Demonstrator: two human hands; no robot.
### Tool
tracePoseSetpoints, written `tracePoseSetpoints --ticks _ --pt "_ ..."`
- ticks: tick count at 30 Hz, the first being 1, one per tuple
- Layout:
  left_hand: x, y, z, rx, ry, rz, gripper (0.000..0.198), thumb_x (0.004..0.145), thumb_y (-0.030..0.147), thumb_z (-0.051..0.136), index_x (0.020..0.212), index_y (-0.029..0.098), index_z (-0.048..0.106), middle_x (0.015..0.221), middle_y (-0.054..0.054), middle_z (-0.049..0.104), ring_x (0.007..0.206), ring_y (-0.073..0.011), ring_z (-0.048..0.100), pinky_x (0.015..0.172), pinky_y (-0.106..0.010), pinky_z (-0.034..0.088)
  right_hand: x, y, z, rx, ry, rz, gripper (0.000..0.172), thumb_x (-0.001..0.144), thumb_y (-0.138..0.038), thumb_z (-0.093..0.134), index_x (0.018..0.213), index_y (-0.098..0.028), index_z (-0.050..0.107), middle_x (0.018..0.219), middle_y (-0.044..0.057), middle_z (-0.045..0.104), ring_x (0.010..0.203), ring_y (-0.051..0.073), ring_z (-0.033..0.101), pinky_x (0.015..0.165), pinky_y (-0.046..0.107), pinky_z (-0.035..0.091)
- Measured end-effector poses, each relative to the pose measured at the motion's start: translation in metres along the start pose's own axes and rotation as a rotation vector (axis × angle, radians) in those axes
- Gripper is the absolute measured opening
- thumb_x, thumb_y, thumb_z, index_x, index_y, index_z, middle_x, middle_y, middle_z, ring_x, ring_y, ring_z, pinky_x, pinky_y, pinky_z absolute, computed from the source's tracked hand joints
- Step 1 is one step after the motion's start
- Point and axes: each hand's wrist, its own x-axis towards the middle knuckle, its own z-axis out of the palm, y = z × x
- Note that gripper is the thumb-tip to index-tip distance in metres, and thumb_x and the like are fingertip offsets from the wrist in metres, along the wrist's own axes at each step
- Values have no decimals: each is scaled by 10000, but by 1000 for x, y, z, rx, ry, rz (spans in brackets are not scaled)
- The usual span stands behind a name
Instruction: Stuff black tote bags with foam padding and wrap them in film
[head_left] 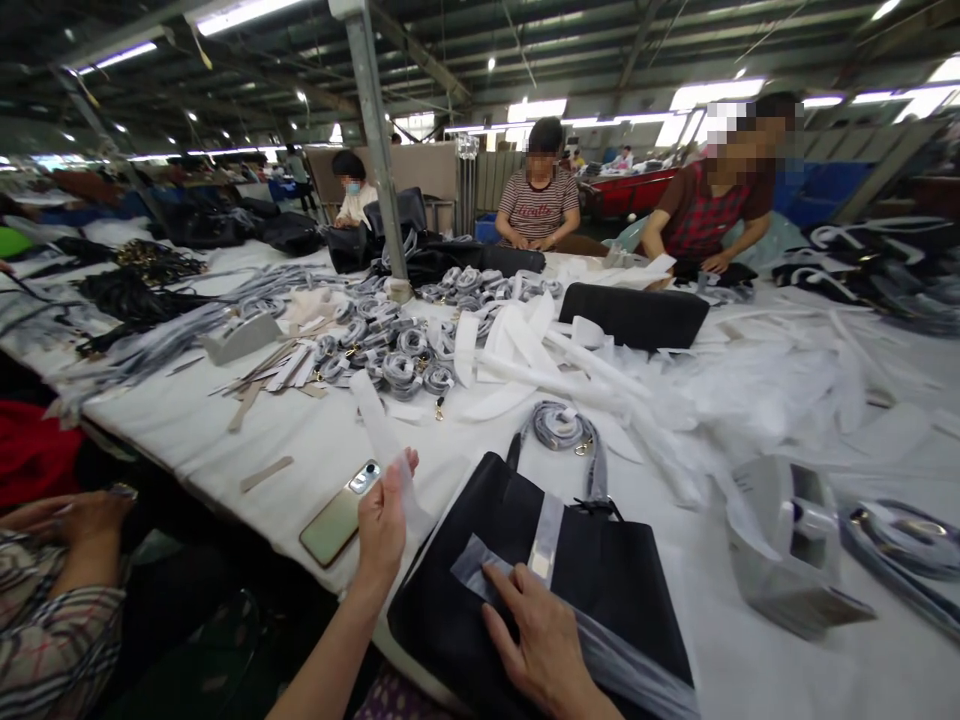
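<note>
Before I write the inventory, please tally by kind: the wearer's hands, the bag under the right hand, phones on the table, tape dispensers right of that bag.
Left hand, right hand: 2
Black handbag: 1
Phone: 1
Grey tape dispenser: 1
Total: 5

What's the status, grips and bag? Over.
Left grip: pinching white strip. Right grip: open, fingertip on clear strip. Black bag: lying flat underneath. Phone left of bag, seemingly not obstructing.
</note>
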Motion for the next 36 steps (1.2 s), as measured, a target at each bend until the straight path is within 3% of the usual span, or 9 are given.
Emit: tracePoseSetpoints --ticks 4,7,9,15,21,26,31,34,36 --pt "-38 6 21 165 -247 53 415 895 478 496 1105 165 671 1120 -82 692 1113 -231 601 1048 -397 411 0 -3 -4 -20 2 4 378 911 -354 446 1270 -253 507 925 61 562 830 190 568 684 279 452" --pt "-71 -11 34 222 -498 13 420 912 450 468 1187 173 625 1183 -77 663 1140 -244 583 1047 -410 414 -1 -4 -5 -35 -8 15 356 886 -335 459 1218 -239 545 897 58 573 794 185 561 650 264 444" --pt "-88 -29 38 235 -590 -8 432 926 443 431 1231 183 592 1236 -88 629 1171 -252 560 1048 -432 413 -2 -2 -1 -35 -4 22 317 876 -332 449 1141 -226 588 886 61 590 782 192 566 652 275 457" --pt "-101 -69 36 292 -839 203 378 947 398 381 1253 279 569 1327 -60 561 1321 -245 405 1155 -544 162 -8 15 40 -144 164 -29 535 812 -330 448 1297 -106 482 1197 183 587 1064 334 543 921 484 444" --pt "-96 -80 33 351 -884 233 371 958 337 364 1298 322 513 1466 -43 398 1394 -249 265 1142 -592 100 -13 21 54 -101 124 28 494 822 -307 432 1272 -123 517 1138 165 626 1037 313 574 898 459 483" --pt "-106 -81 27 376 -888 247 381 953 368 377 1316 338 489 1516 -34 308 1417 -260 194 1137 -582 124 -18 26 56 -138 277 -15 393 871 -274 408 1188 -117 576 1064 179 646 981 305 597 846 467 516" --pt "-115 -80 30 463 -847 245 394 962 371 340 1335 340 465 1526 -34 285 1413 -243 210 1144 -551 140 -10 24 52 146 319 69 351 902 -251 377 1188 -167 562 1104 153 628 1036 282 576 916 481 482" --pt "-118 -83 33 583 -829 269 401 970 326 322 1356 348 427 1545 -37 233 1411 -224 218 1144 -545 142 -4 20 38 372 431 153 325 914 -257 356 1153 -170 558 1105 132 616 1059 254 562 966 470 447" --pt "-120 -86 34 690 -864 341 412 967 289 335 1367 357 403 1551 -44 214 1414 -233 207 1132 -562 163 -5 20 22 535 524 236 327 912 -284 360 1165 -159 526 1039 113 623 968 224 591 897 421 492"
